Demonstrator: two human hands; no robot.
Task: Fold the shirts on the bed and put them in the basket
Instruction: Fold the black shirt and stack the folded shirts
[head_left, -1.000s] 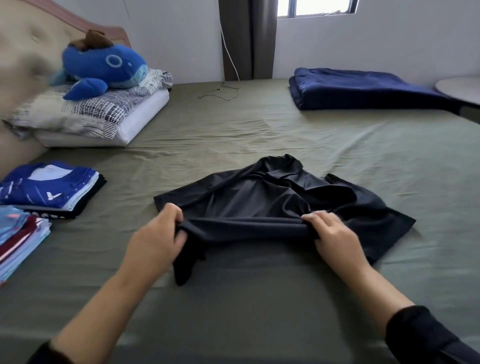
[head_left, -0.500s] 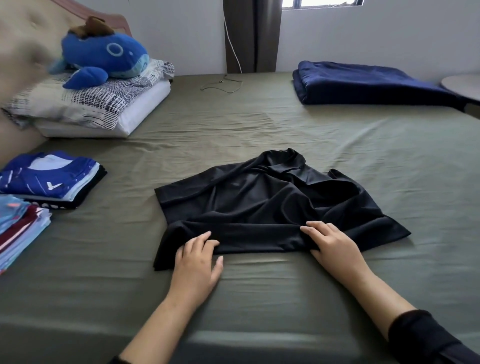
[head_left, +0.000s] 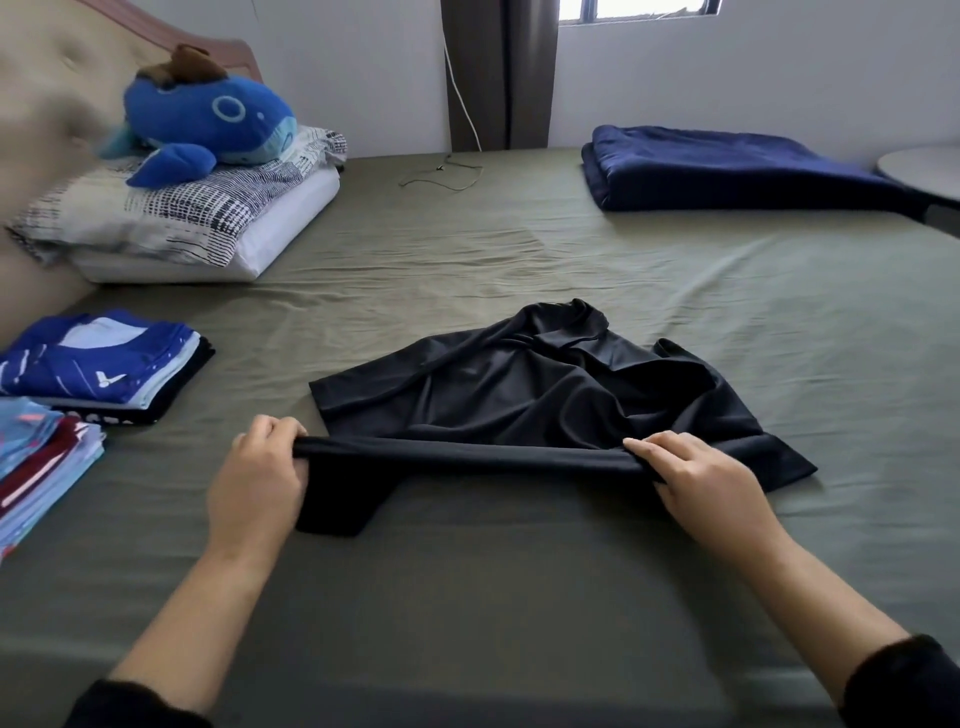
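A black shirt (head_left: 545, 395) lies rumpled in the middle of the olive green bed (head_left: 519, 260). Its near edge is pulled taut between my two hands and lifted a little off the sheet. My left hand (head_left: 260, 478) grips the left end of that edge, and a black flap hangs down beside it. My right hand (head_left: 696, 478) pinches the right end. Two piles of folded shirts sit at the left: a blue one (head_left: 104, 364) and a light blue and maroon one (head_left: 36, 462). No basket is in view.
Pillows (head_left: 197, 218) with a blue whale plush (head_left: 208, 124) lie at the far left by the headboard. A folded navy blanket (head_left: 727, 166) rests at the far right, a round table (head_left: 924, 166) beside it. A thin cable (head_left: 441, 174) lies near the far edge.
My left hand, flat on the sheet half a second ago, has taken hold of the shirt's near left edge again. Both hands now hold that edge stretched and raised.
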